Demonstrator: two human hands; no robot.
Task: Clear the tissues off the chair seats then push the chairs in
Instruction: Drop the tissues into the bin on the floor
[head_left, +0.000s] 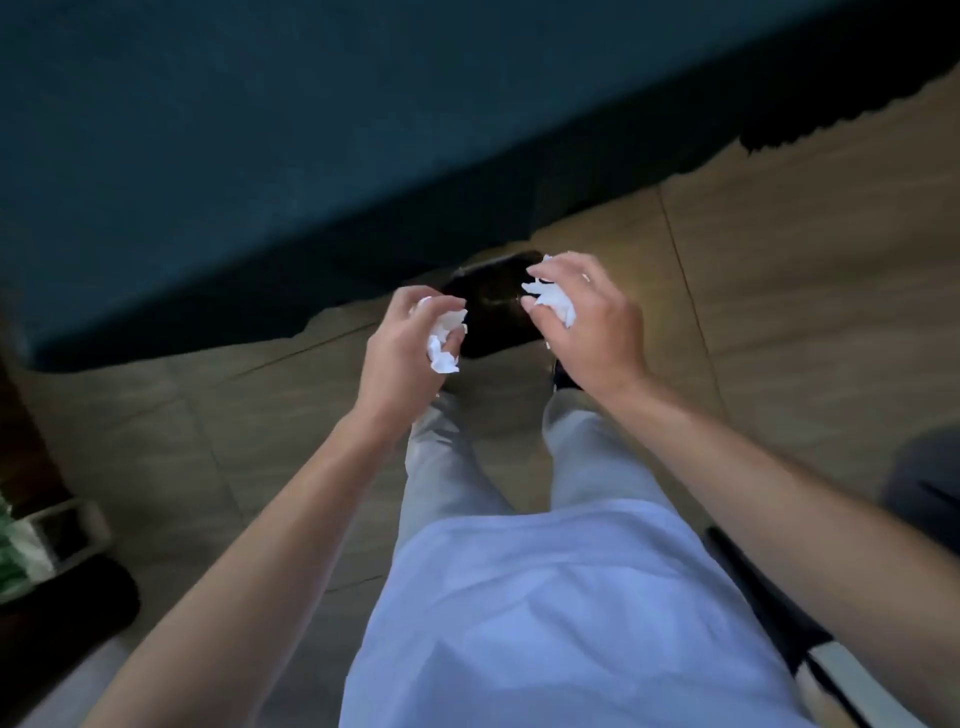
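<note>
The left hand (410, 338) is curled round a crumpled white tissue (444, 338), fingers and thumb closed on it so that the paper bulges out past the thumb and below the palm; the right hand (587, 317) grips a second crumpled tissue (553, 301) the same way, its fingers bent over the top of the wad; the two hands are held side by side, near each other but apart, both out in front of the body and above a dark, round-cornered bin (493, 306) that stands on the floor directly beneath the gap between them; two tissues can be counted, one in each hand, and one bin; the bin's inside is too dark to read; below the hands are the person's grey trousers (452, 467) and a pale blue shirt (561, 613); the floor (805, 291) is of tan tiles with thin joints; a broad dark blue surface (260, 156) fills the upper part of the view, and its blurred edge runs just behind the bin; at the lower left edge sit a dark rounded object (67, 608) and something green and white, both too blurred to name; at the lower right a black bar (758, 597) slants past the right forearm.
</note>
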